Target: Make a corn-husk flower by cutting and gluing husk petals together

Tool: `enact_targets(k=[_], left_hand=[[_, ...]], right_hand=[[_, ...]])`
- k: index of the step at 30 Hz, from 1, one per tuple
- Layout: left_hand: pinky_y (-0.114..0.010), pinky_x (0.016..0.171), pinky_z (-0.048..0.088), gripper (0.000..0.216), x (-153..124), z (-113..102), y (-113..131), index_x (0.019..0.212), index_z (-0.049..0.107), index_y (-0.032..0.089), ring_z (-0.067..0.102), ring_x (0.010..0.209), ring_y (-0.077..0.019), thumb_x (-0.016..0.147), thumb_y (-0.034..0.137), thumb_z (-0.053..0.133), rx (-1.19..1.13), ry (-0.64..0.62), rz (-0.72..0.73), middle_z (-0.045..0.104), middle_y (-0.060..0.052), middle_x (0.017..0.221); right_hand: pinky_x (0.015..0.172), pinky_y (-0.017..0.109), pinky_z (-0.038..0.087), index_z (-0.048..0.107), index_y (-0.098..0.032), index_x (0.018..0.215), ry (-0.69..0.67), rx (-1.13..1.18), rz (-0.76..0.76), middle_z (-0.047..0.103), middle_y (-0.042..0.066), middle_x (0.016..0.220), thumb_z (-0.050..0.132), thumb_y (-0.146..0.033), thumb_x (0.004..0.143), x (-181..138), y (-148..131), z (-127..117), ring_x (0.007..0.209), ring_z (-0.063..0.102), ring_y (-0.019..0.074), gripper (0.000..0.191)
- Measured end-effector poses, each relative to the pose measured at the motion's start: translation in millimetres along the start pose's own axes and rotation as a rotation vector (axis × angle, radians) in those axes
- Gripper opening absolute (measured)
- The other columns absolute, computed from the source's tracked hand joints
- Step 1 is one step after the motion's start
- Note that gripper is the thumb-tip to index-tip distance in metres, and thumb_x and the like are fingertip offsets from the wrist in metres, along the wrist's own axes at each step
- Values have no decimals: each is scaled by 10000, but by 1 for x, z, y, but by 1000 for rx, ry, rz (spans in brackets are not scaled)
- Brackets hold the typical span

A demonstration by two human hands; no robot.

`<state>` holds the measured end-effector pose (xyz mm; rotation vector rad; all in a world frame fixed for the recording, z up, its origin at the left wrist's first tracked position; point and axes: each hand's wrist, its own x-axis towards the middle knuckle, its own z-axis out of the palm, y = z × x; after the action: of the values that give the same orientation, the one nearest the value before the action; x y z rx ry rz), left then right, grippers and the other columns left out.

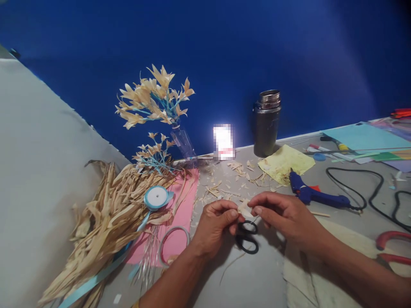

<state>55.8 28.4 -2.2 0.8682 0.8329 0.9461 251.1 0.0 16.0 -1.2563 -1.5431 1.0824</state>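
Head view: just above the black-handled scissors (246,235), a pale husk piece (245,208) sits between the fingertips of the two hands. Up and left of the scissors, the left hand (216,222) pinches the piece near its left end with thumb and forefinger. Up and right of the scissors, the right hand (289,216) has thumb and forefinger bent in close to the other end; whether they grip it, I cannot tell.

Well left of the scissors, the husk bundle (105,205) covers part of the pink sheet (184,201). Nearer on that side, the left forearm overlaps the lower edge of the tape ring (161,248). Only the loops of the scissors show clearly; their blades cannot be made out. Farther back, above the scissors, a bright object (224,142) is blurred into blocks. Right of the scissors, the right forearm hides part of a flat pale sheet (295,273); far right, the red-handled tool (393,237) is cut off by the picture's edge.

Far left of the scissors, a white surface borders the husk bundle. Beyond the scissors, husk scraps reach back toward the blue wall (305,51). Below the scissors, the counter (257,278) is mostly open, with one thin strand. To their right, beyond the right hand, the blue glue gun (324,197) and its black cord take up room.
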Motion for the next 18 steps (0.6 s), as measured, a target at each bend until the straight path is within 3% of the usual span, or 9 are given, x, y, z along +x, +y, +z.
enact_targets(k=[10,18], left_hand=[[-196,480,310,358,0,2,-8,750,716,143,502,447,-64,589,366,944,-60,-42,-46,695,-29,604],[-223,491,315,332,-1,3,-9,724,730,121,483,458,-72,627,381,912,72,-49,-18,704,-49,628]], right_hand=[[640,263,474,721,-196,815,-25,1,-44,715,5,726,605,-301,842,0,-2,4,675,623,162,159],[586,247,450,704,-191,770,-24,-4,-50,671,-14,647,596,-308,834,-1,-2,4,613,576,148,173]])
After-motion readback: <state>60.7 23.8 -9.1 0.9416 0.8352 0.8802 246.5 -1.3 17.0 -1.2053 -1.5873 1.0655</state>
